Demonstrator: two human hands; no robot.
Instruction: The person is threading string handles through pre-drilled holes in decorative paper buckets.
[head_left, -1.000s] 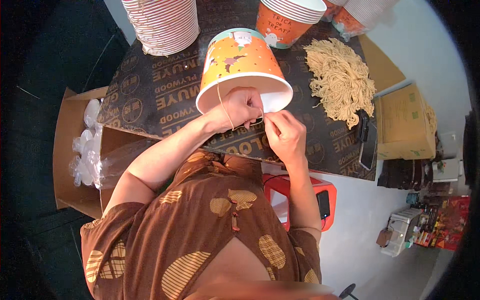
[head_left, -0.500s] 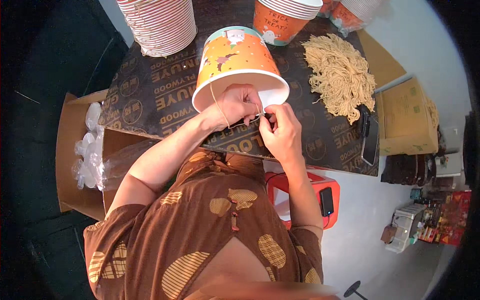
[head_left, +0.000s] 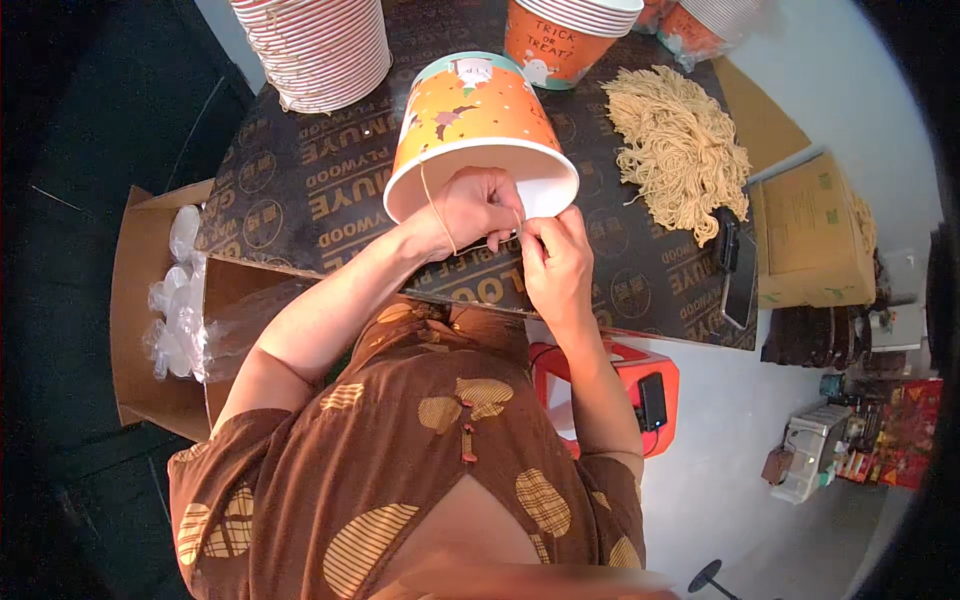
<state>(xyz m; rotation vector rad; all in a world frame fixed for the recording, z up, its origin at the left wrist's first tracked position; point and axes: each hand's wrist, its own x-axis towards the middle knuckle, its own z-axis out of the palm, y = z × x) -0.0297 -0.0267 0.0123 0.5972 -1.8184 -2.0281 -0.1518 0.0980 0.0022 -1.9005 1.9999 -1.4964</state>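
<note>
An orange paper bucket (head_left: 470,115) with bats and a pale green base band lies on its side, its white mouth toward me. From its rim a thin tan cord (head_left: 433,202) loops down past my left wrist. My left hand (head_left: 478,205) reaches in at the mouth, fingers curled and closed on the cord near the rim. Right beside it, my right hand (head_left: 558,258) pinches the cord between thumb and forefinger at the rim's lower right. The fingers hide the cord's end and any knot there.
On the dark plywood table (head_left: 330,235) stand a tall bucket stack (head_left: 320,55), an orange bucket stack (head_left: 560,45) and a heap of tan cords (head_left: 675,150). A phone (head_left: 740,290) lies at the right edge. Cartons (head_left: 815,235) flank the table; a red stool (head_left: 625,365) is below.
My right hand has shifted slightly left and down, closer against the left fingers. The cord stretch that showed below the left hand is no longer visible. The bucket stays put.
</note>
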